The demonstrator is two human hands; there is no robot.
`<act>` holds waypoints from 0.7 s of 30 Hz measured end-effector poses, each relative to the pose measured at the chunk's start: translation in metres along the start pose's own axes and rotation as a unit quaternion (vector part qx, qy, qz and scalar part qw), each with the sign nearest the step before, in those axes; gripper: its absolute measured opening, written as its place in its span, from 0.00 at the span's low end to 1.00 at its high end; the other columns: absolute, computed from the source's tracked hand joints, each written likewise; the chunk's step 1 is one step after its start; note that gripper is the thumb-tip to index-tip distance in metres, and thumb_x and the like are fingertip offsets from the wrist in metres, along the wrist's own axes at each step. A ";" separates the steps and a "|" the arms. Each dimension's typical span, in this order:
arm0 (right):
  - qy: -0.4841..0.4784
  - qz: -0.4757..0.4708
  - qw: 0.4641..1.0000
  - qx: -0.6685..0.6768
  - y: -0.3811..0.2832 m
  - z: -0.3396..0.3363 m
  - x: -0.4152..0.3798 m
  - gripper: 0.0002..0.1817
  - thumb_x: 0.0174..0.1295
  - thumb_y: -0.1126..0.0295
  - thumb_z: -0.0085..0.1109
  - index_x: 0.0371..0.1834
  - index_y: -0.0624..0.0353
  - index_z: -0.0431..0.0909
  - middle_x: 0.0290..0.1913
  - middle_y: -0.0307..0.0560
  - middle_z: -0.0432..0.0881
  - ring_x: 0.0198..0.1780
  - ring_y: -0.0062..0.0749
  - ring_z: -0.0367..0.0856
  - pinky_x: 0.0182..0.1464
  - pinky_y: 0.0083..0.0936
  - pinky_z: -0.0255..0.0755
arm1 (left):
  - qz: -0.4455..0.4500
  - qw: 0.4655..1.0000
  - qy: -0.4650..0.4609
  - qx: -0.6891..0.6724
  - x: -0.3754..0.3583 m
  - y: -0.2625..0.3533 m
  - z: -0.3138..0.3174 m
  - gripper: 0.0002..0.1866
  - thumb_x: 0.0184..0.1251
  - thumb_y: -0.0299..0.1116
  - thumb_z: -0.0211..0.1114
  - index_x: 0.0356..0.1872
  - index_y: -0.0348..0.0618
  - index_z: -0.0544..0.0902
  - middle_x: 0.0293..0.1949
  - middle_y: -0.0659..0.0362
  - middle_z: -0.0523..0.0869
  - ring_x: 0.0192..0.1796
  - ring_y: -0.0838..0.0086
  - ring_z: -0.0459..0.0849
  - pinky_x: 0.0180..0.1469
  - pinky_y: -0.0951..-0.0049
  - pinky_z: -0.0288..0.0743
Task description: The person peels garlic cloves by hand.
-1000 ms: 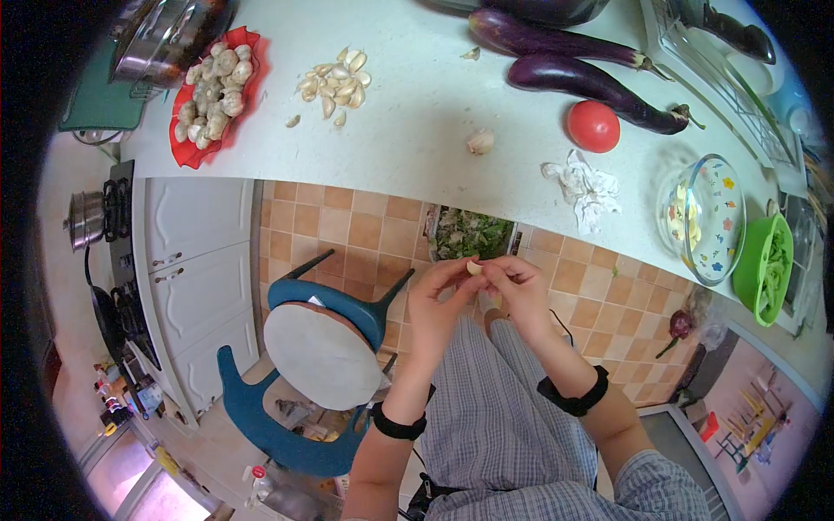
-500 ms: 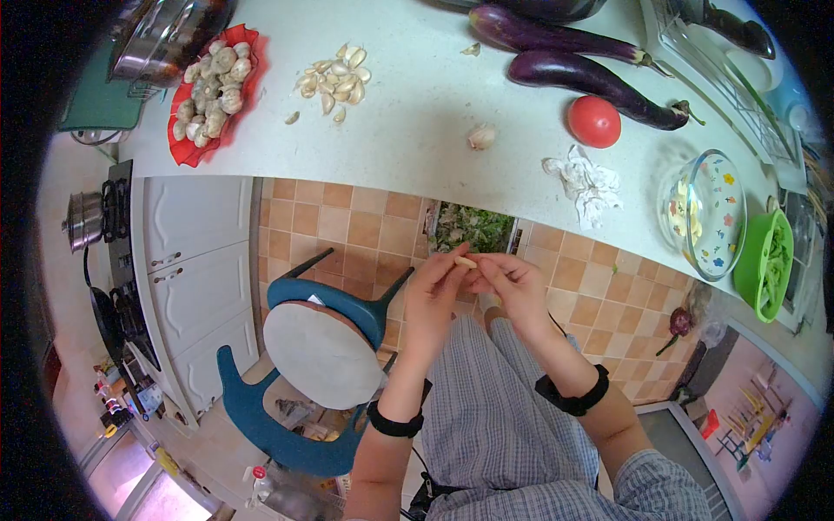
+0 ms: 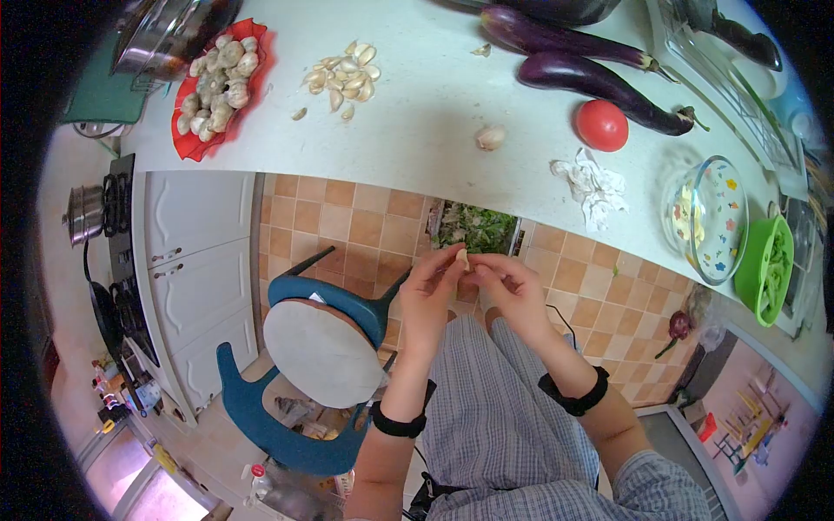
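Left hand [image 3: 427, 286] nearly closed, I pinch a garlic clove [image 3: 463, 260] between thumb and fingertips; my right hand [image 3: 514, 285], fingers curled, sits at its four o'clock, whether touching I cannot tell. Loose cloves [image 3: 351, 78] lie at eleven o'clock from my hands, a glass bowl [image 3: 727, 224] near three.

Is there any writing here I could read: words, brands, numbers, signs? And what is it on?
No text can be read.
White tag on the blue chair: too small to read.
Red-capped bottle: any lettering is too small or blurred.
Glass bowl: printed flowers, no words visible.
Garlic clove in the left hand: no writing visible.
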State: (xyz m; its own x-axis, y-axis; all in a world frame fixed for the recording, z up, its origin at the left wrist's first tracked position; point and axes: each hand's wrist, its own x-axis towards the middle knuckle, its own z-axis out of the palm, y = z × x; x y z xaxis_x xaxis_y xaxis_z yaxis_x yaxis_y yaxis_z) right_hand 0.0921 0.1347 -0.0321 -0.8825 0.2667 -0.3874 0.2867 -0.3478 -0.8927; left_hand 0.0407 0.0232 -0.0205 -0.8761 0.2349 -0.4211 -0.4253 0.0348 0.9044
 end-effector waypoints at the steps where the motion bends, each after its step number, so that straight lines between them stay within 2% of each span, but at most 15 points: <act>1: -0.001 0.000 1.000 0.000 0.002 0.000 0.001 0.10 0.58 0.75 0.51 0.42 0.65 0.74 0.36 0.43 0.78 0.38 0.25 0.77 0.42 0.18 0.69 | 0.000 1.000 0.001 0.000 0.000 0.001 -0.001 0.10 0.58 0.24 0.57 0.42 0.37 0.78 0.37 0.60 0.78 0.41 0.79 0.76 0.43 0.81 0.69; 3: -0.006 -0.010 1.000 -0.008 0.005 -0.003 0.004 0.10 0.57 0.74 0.52 0.40 0.65 0.75 0.38 0.43 0.77 0.40 0.25 0.75 0.44 0.17 0.68 | 0.107 0.977 0.014 0.183 0.001 0.002 -0.002 0.12 0.52 0.21 0.61 0.40 0.39 0.79 0.38 0.58 0.80 0.40 0.75 0.77 0.43 0.78 0.71; 4: -0.006 -0.010 1.000 -0.009 0.004 -0.004 0.007 0.10 0.57 0.74 0.52 0.40 0.65 0.75 0.38 0.43 0.77 0.40 0.25 0.75 0.44 0.17 0.68 | 0.107 0.977 0.014 0.182 0.001 0.004 -0.003 0.12 0.52 0.21 0.61 0.40 0.39 0.79 0.38 0.58 0.80 0.40 0.75 0.77 0.43 0.78 0.71; 6: -0.010 -0.129 0.986 -0.107 0.003 -0.007 0.011 0.09 0.55 0.74 0.54 0.39 0.65 0.76 0.40 0.44 0.77 0.41 0.24 0.74 0.44 0.17 0.67 | 0.193 0.946 0.019 0.261 0.000 0.007 -0.004 0.13 0.48 0.22 0.62 0.38 0.41 0.80 0.36 0.57 0.79 0.38 0.71 0.78 0.40 0.78 0.71; 7: -0.010 -0.129 0.986 -0.107 0.003 -0.009 0.011 0.09 0.55 0.74 0.54 0.39 0.65 0.76 0.40 0.44 0.77 0.41 0.24 0.74 0.44 0.17 0.67 | 0.192 0.946 0.019 0.261 -0.001 0.010 -0.003 0.13 0.48 0.22 0.62 0.38 0.41 0.80 0.36 0.57 0.79 0.38 0.71 0.78 0.40 0.78 0.71; 9: -0.036 -0.053 0.997 -0.053 0.003 -0.012 0.011 0.11 0.54 0.73 0.55 0.40 0.65 0.76 0.40 0.44 0.76 0.42 0.23 0.74 0.44 0.17 0.68 | 0.195 0.930 0.028 0.311 -0.003 0.015 0.000 0.13 0.46 0.22 0.64 0.36 0.43 0.81 0.35 0.56 0.78 0.37 0.69 0.77 0.39 0.77 0.71; 13: -0.042 0.002 0.999 -0.032 0.000 -0.013 0.010 0.11 0.55 0.71 0.56 0.40 0.65 0.76 0.40 0.43 0.77 0.41 0.24 0.75 0.44 0.17 0.68 | 0.207 0.931 0.019 0.299 -0.003 0.011 0.002 0.12 0.45 0.23 0.64 0.35 0.44 0.82 0.34 0.57 0.78 0.37 0.68 0.77 0.39 0.77 0.71; 15: -0.044 0.078 0.996 0.024 0.004 -0.020 0.011 0.12 0.56 0.71 0.54 0.41 0.66 0.75 0.42 0.44 0.76 0.40 0.25 0.75 0.44 0.19 0.69 | 0.220 0.922 -0.010 0.320 -0.002 0.013 0.003 0.12 0.45 0.23 0.64 0.35 0.44 0.82 0.33 0.57 0.78 0.37 0.69 0.77 0.38 0.76 0.71; 16: -0.043 0.078 0.996 0.024 0.006 -0.021 0.010 0.12 0.56 0.71 0.54 0.41 0.66 0.75 0.42 0.44 0.76 0.40 0.25 0.75 0.44 0.19 0.69 | 0.220 0.922 -0.011 0.320 -0.002 0.013 0.003 0.12 0.45 0.23 0.64 0.35 0.44 0.82 0.33 0.57 0.78 0.37 0.69 0.77 0.38 0.76 0.71; 18: -0.026 0.151 0.967 0.205 0.008 -0.023 0.006 0.12 0.58 0.71 0.52 0.43 0.67 0.74 0.42 0.46 0.77 0.40 0.27 0.76 0.46 0.21 0.70 | 0.239 0.926 -0.033 0.290 -0.002 0.012 0.004 0.12 0.45 0.21 0.63 0.35 0.44 0.82 0.33 0.57 0.78 0.36 0.70 0.77 0.37 0.77 0.71; 19: -0.025 0.151 0.967 0.205 0.008 -0.023 0.006 0.12 0.58 0.71 0.52 0.43 0.67 0.74 0.42 0.46 0.77 0.40 0.27 0.76 0.46 0.21 0.70 | 0.239 0.926 -0.034 0.290 -0.003 0.013 0.006 0.12 0.45 0.21 0.63 0.35 0.44 0.82 0.33 0.57 0.78 0.36 0.70 0.77 0.37 0.77 0.71; 21: -0.053 0.132 0.948 0.284 0.006 -0.022 0.004 0.13 0.58 0.72 0.51 0.44 0.67 0.72 0.41 0.48 0.77 0.41 0.28 0.77 0.46 0.23 0.72 | 0.143 0.962 -0.018 0.230 -0.005 0.020 0.008 0.11 0.47 0.19 0.61 0.33 0.42 0.82 0.33 0.57 0.79 0.36 0.74 0.77 0.37 0.79 0.71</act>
State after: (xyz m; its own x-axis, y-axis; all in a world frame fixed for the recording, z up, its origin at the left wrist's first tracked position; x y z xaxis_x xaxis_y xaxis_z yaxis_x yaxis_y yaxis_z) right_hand 0.0981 0.1540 -0.0439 -0.8495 0.0217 -0.5271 0.2822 -0.8255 -0.4888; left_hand 0.0385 0.0303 0.0000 -0.9308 0.3315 -0.1542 -0.0142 0.3888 0.9212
